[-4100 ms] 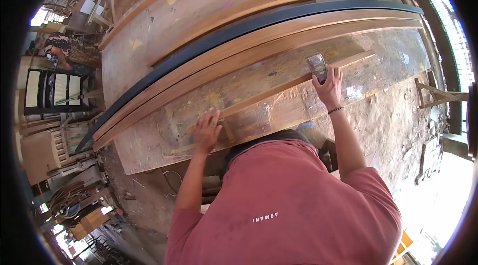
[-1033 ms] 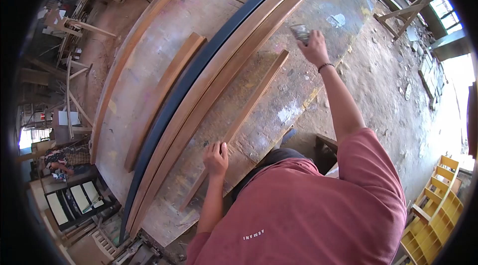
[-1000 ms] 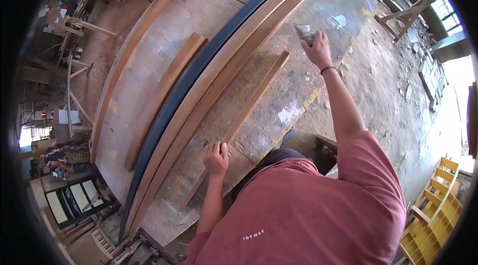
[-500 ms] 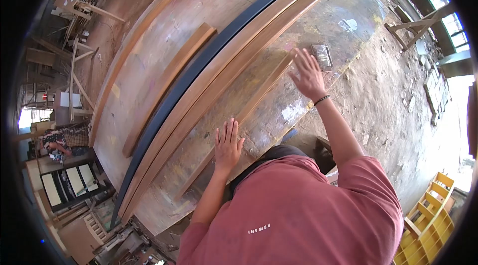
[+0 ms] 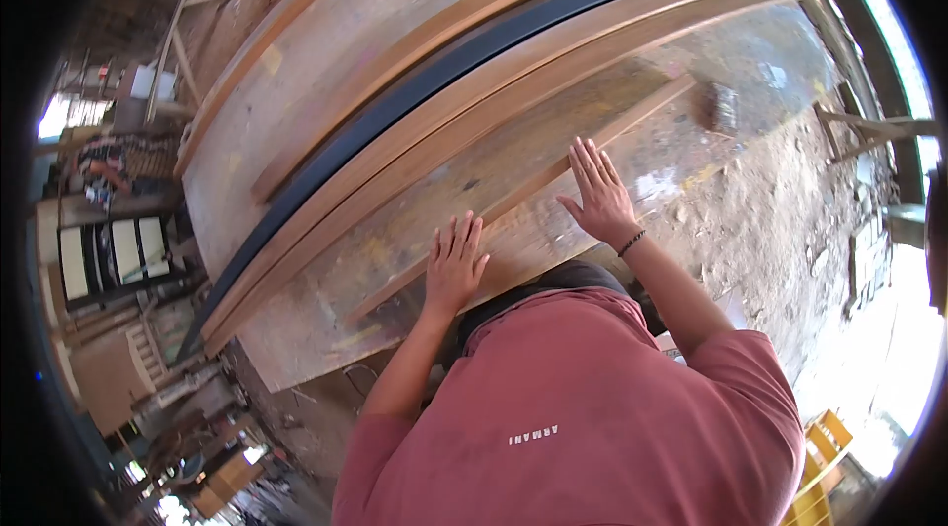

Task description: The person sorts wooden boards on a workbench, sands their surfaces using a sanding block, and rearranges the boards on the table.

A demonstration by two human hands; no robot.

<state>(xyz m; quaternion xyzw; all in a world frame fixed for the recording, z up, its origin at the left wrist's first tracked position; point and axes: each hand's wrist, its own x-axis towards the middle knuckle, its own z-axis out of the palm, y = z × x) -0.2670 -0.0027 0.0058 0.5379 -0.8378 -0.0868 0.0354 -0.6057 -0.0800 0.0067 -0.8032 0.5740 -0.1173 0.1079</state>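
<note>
A thin wooden strip lies slantwise along the near side of a paint-stained worktable. My left hand rests flat on the strip with fingers stretched out. Further along, my right hand also lies open over it, fingers extended and thumb apart. Neither hand grips anything. Beyond the strip, long wooden boards run side by side, with a long dark blue-grey board against their far side.
A shorter wooden board lies past the dark one, and another long piece follows the far edge. A small dark block-like object sits near the strip's far end. A wooden trestle stands on the rough ground at right.
My right hand has slid back along the strip, away from its far end and closer to my left hand. The left stays near the same spot. My view has turned.
</note>
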